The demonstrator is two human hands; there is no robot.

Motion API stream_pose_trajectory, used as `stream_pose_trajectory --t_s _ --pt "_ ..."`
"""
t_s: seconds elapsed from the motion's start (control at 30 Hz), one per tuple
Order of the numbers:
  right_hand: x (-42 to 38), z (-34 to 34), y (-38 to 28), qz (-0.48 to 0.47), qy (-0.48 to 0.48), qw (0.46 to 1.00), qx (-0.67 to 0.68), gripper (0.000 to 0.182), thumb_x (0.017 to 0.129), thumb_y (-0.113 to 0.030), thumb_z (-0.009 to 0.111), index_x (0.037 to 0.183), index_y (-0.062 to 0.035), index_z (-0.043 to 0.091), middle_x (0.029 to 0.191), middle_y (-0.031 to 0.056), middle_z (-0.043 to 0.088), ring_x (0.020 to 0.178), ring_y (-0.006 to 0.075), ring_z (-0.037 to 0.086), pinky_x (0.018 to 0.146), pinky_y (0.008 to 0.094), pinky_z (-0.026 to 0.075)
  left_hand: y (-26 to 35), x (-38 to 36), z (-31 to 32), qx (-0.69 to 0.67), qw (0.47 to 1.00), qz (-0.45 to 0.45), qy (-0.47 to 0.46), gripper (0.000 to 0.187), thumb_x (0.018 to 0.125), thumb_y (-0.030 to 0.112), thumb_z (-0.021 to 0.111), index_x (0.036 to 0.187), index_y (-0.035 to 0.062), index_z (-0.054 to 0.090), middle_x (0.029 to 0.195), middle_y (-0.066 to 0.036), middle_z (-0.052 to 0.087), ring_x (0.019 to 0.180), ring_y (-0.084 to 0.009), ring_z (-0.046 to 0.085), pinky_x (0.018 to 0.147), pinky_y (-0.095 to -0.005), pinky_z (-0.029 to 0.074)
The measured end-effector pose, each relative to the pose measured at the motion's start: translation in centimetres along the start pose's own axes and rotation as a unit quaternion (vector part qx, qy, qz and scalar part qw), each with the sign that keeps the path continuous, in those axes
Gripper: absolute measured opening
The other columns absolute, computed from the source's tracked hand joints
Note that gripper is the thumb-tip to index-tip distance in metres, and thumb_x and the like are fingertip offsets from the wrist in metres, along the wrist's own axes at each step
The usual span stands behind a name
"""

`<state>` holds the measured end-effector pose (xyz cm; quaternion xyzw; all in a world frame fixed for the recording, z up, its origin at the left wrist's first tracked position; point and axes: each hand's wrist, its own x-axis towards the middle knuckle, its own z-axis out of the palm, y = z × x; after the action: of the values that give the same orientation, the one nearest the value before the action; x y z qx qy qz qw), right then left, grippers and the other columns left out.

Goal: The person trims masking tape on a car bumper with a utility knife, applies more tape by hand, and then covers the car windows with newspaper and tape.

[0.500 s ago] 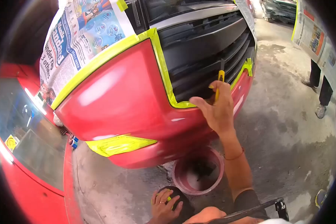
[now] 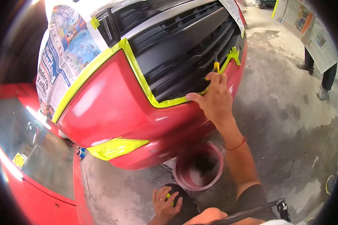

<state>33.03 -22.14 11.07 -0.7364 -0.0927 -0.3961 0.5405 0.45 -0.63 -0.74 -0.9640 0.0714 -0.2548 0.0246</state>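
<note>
Bumper (image 2: pixel 116 108): glossy red paint, smooth. Grille (image 2: pixel 176 56): matt black plastic. Masking tape (image 2: pixel 139 75): yellow-green, paper-like, prob. slightly crinkled. Newspaper (image 2: pixel 60 63): printed paper. Floor (image 2: pixel 285 112): rough, stained concrete. Pink tub (image 2: pixel 197 166): dull plastic.

Yellow cutter (image 2: pixel 216 64) upright, blade at grille's taped edge (image 2: pixel 169 101).

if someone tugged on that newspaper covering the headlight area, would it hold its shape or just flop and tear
The newspaper would probably flop: it already drapes and creases over the car's curve. It looks thin, so a hard tug would likely tear it. The yellow tape along its lower edge seems to pin it to the red bumper, so it may resist there first.
</note>
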Motion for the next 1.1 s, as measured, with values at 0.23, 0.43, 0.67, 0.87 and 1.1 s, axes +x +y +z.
stream_pose_trajectory --t_s 0.23,0.43,0.67,0.87,1.1 --pt "0.4 -1.5 2.6 -0.033 0.03 0.999 -0.004 0.071 0.074 -0.045 0.086 0.121 -0.0051 0.051 0.114 0.0165 0.053 0.094 0.0401 0.064 0.075 0.047 0.056 0.3 -0.4 0.2 -0.006 1.0 -0.014 0.008 0.028 0.075 0.029 0.082 0.099 0.0162 0.076 0.121 -0.007 0.065 0.121 -0.0293 0.059 0.11 -0.0542 0.037" --pt "-1.0 -0.6 0.0 -0.102 0.054 0.993 -0.025 0.072 0.072 -0.047 0.086 0.12 -0.0071 0.05 0.111 0.0137 0.052 0.09 0.0364 0.065 0.068 0.0438 0.057 0.4 -0.3 0.5 -0.008 1.0 -0.018 0.005 0.027 0.076 0.029 0.081 0.099 0.0159 0.076 0.121 -0.007 0.065 0.122 -0.0297 0.058 0.111 -0.0541 0.035" --pt "-0.5 0.8 -0.5 -0.153 0.036 0.987 -0.029 0.072 0.069 -0.05 0.085 0.119 -0.0091 0.052 0.111 0.0117 0.051 0.084 0.0318 0.067 0.06 0.0404 0.058 0.5 0.3 0.0 -0.012 1.0 -0.02 -0.006 0.026 0.075 0.027 0.082 0.098 0.0163 0.076 0.121 -0.007 0.065 0.121 -0.0292 0.059 0.112 -0.0538 0.035" --pt "-0.1 -0.9 4.1 -0.103 0.026 0.989 -0.103 0.072 0.074 -0.054 0.081 0.12 -0.0058 0.055 0.112 0.0119 0.053 0.084 0.0326 0.066 0.066 0.0409 0.057 0.2 -0.1 0.2 -0.015 1.0 -0.025 0.008 0.026 0.075 0.027 0.082 0.098 0.0155 0.076 0.12 -0.007 0.065 0.121 -0.0295 0.058 0.11 -0.0543 0.037" --pt "0.0 -3.1 4.8 -0.133 -0.008 0.991 -0.003 0.042 0.091 -0.023 0.073 0.126 -0.0092 0.053 0.099 0.0144 0.058 0.078 0.036 0.066 0.066 0.0418 0.054 0.7 0.1 0.2 -0.029 0.999 -0.027 0.006 0.026 0.076 0.027 0.081 0.098 0.015 0.076 0.119 -0.008 0.065 0.121 -0.0298 0.058 0.111 -0.054 0.036"
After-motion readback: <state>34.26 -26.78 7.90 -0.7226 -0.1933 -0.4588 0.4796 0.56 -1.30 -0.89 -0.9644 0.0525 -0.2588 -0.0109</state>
